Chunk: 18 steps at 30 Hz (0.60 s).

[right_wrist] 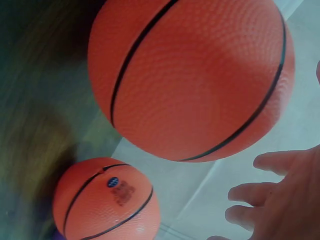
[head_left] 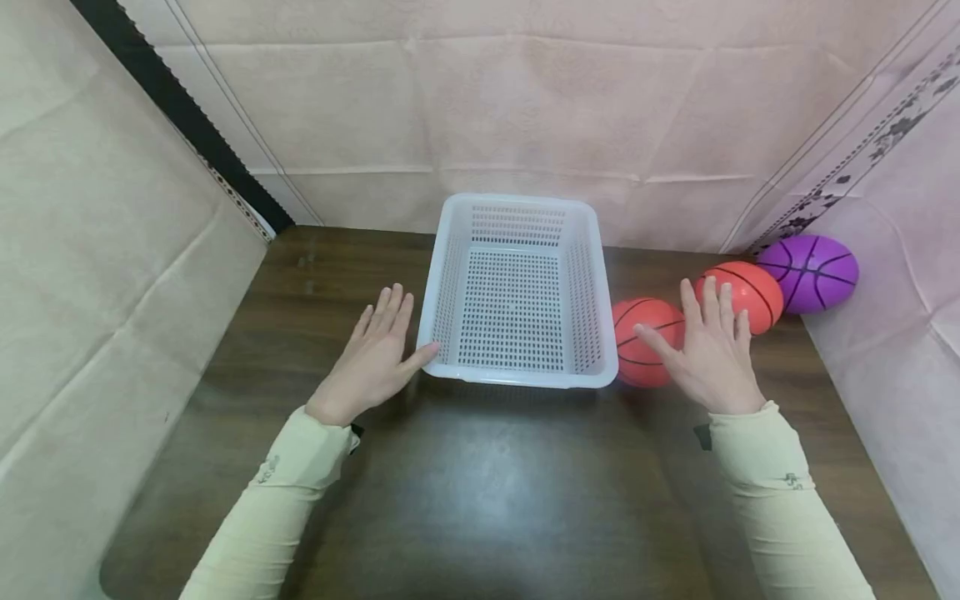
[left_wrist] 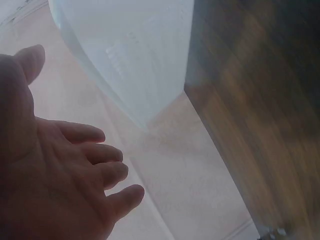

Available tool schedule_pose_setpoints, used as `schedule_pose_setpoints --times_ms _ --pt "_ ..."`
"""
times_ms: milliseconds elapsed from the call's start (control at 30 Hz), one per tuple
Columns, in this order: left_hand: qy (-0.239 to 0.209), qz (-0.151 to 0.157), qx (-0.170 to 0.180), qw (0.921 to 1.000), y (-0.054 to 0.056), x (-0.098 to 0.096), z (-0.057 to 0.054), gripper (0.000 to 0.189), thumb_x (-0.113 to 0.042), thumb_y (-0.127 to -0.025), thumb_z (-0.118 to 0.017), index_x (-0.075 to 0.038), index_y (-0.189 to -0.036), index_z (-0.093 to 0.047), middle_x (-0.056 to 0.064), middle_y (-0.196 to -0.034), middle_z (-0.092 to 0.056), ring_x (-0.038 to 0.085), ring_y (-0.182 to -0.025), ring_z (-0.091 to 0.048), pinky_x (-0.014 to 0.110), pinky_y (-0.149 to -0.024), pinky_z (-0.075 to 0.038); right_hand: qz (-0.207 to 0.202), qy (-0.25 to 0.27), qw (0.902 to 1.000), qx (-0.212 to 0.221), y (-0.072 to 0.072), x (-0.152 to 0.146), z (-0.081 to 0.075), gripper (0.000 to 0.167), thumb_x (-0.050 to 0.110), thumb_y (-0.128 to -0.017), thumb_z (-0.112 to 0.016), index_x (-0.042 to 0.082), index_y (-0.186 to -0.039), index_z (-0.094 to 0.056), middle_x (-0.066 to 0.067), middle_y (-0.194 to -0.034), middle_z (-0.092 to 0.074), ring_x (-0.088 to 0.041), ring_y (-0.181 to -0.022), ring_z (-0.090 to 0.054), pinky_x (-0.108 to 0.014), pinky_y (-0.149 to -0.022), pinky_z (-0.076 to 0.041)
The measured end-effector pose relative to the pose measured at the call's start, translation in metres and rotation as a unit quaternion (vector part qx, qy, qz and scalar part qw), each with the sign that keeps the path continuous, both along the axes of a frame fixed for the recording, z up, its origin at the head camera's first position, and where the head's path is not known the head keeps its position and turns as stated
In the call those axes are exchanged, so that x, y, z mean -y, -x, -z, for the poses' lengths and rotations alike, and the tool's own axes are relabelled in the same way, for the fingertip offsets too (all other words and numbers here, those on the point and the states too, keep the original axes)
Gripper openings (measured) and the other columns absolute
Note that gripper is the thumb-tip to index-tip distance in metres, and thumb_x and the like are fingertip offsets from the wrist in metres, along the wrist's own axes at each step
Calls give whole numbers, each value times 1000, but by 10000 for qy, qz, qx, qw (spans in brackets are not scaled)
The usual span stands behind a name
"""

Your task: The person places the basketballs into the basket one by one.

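A white plastic basket with slotted walls stands on the table, and nothing lies in it. My left hand is beside its left side, fingers straight and thumb near the rim at the front left corner; whether the thumb touches cannot be told. To the right of the basket sits an orange toy basketball, close against the basket's wall. My right hand hovers by this ball with fingers spread, holding nothing. Behind its fingertips is a second orange basketball. In the right wrist view the nearer orange ball appears apart from the fingers.
A purple basketball lies at the far right, beside the second orange ball and near the right cloth wall. Pale cloth hangs along the back of the dark wooden table. Another cloth wall borders the left side.
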<state>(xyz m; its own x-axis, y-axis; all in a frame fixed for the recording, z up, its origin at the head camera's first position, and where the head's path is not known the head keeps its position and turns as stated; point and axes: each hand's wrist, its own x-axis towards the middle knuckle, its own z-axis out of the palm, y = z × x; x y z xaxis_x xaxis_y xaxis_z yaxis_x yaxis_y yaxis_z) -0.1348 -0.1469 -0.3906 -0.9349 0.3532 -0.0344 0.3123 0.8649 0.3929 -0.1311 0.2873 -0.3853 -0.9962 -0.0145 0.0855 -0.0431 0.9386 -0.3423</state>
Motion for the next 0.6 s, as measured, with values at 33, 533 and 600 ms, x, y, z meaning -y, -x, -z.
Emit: schedule_pose_setpoints --times_ms 33,533,600 --pt "-37 -11 7 10000 1 -3 1 97 -69 -93 -38 -3 -155 -5 8 -161 11 23 -147 12 48 -118 0 12 32 10000 -4 1 0 -1 96 68 -91 -43 7 -156 -5 -23 -159 9 -38 -144 17 -63 -109 13" --pt "-808 -121 473 9955 9 -37 14 128 -76 -75 -61 0 -153 6 10 -158 25 26 -145 21 47 -118 -1 141 1093 9917 668 -7 0 6 105 67 -87 -54 9 -157 -2 -26 -159 -1 -51 -142 -1 -78 -100 -11" --pt "-902 -129 609 9940 9 -36 11 132 -75 -73 -64 0 -153 8 9 -157 28 27 -145 21 49 -117 -2 142 1072 9902 888 -6 -1 3 108 71 -85 -54 11 -157 -2 -25 -159 -2 -52 -141 -2 -77 -99 -14"
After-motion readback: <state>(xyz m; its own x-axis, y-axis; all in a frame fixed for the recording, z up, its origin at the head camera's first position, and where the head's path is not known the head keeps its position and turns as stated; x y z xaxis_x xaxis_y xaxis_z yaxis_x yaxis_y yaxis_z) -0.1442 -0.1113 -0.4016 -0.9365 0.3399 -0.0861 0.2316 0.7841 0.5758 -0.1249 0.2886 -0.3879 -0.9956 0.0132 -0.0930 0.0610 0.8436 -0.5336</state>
